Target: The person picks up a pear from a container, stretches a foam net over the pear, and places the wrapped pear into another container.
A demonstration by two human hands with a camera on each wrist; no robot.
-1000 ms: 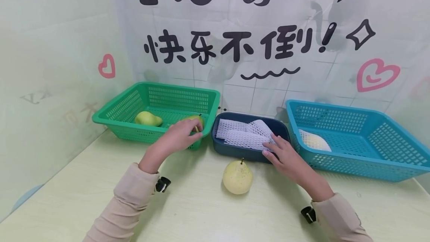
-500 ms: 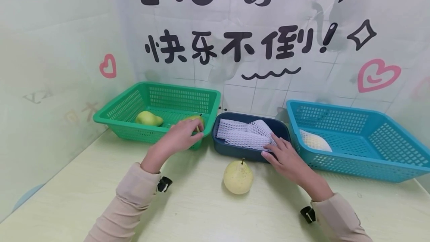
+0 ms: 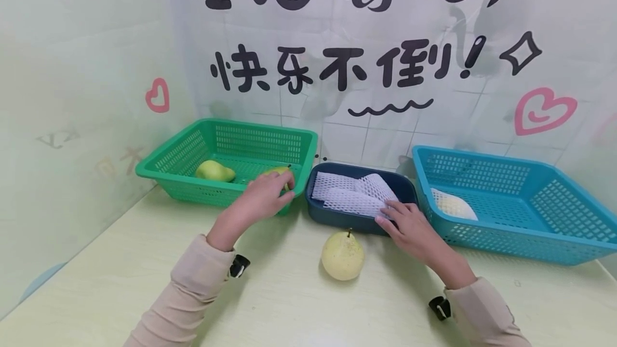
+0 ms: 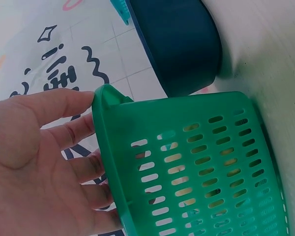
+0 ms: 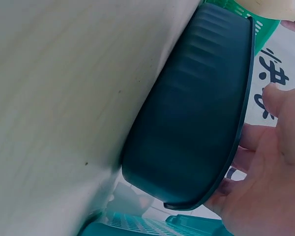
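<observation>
My left hand (image 3: 264, 197) is at the front right corner of a green basket (image 4: 187, 113). Its fingers reach over the rim, loosely bent, beside a green pear (image 3: 278, 170) that they partly hide. A second green pear (image 3: 215, 171) lies further left in that basket. My right hand (image 3: 409, 228) rests at the front right rim of a navy tub (image 5: 187, 108), fingers over the edge and thumb apart from it. White foam net sleeves (image 3: 354, 202) lie in the tub near those fingertips. A yellow pear (image 3: 343, 256) sits on the table in front of it, stem up.
To the right of the tub stands a blue basket (image 3: 506, 237) with a pear in a foam net (image 3: 453, 205) inside. A white printed sheet (image 3: 308, 111) hangs behind the containers. The pale table (image 3: 289, 304) runs in front of them.
The head view has shifted slightly. My right fingers have drawn in a little at the tub's rim; the left hand stays at the green basket's corner. Pears and containers stay put.
</observation>
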